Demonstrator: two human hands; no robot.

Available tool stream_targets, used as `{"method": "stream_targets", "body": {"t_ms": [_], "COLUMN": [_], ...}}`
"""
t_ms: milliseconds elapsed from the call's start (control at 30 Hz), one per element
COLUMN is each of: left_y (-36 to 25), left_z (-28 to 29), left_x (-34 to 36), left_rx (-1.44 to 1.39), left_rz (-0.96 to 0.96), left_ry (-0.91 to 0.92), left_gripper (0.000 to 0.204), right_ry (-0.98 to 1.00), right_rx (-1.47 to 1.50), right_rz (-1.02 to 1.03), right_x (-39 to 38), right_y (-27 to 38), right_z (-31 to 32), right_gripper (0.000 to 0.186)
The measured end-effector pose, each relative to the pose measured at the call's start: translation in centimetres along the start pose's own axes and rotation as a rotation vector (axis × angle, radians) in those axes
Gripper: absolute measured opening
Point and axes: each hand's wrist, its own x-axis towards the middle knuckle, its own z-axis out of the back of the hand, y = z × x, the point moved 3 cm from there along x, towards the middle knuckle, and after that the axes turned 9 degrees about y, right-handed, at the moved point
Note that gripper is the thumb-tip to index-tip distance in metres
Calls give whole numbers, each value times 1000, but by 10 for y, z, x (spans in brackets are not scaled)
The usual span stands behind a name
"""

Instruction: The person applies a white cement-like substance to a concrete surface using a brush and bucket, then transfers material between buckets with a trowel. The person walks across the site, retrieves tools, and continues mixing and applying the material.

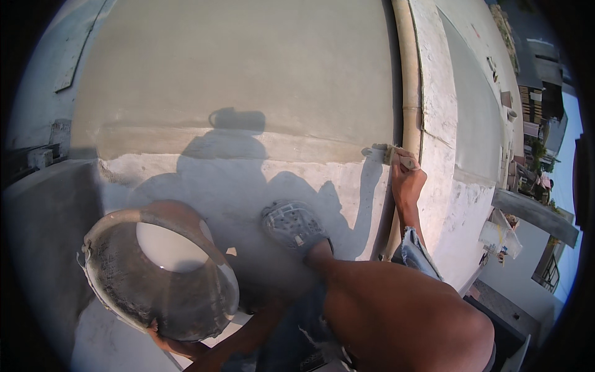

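My right hand (406,177) grips a flat paintbrush (387,155), its bristles at the border between a smooth grey coating (242,62) and a paler band of bare surface (322,173), beside a long bamboo-like pole or pipe (411,74). At the lower left, my left hand (170,341) holds a stained, tilted bucket (114,288) by its lower rim; a pale surface, possibly liquid, shows inside it. My shadow falls across the coating and bare band. My foot in a grey perforated clog (291,223) stands on the bare part, with my bent knee at the lower right.
A pale ledge (437,93) runs along the right, past the pole. Beyond and below it are neighbouring buildings, pots, plants and a railing (548,276). A dark grey step or wall (43,235) lies at the left, with a board (74,56) farther up.
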Motion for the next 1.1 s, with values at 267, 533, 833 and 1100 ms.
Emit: {"method": "stream_targets", "body": {"t_ms": [267, 533, 833, 1100], "left_y": [-5, 30, 12, 30], "left_z": [7, 66, 36, 63], "left_x": [0, 38, 20, 46], "left_rx": [29, 238, 307, 397], "left_rz": [38, -284, -226, -413], "left_ry": [-79, 43, -41, 96], "left_gripper": [46, 45, 49, 47], "right_ry": [107, 280, 123, 283], "right_rx": [212, 339, 67, 465], "right_rz": [-9, 268, 14, 63], "right_x": [-3, -27, 4, -23], "right_y": [28, 80, -4, 72], "right_z": [-14, -46, -15, -29], "right_gripper": [20, 18, 20, 19]}}
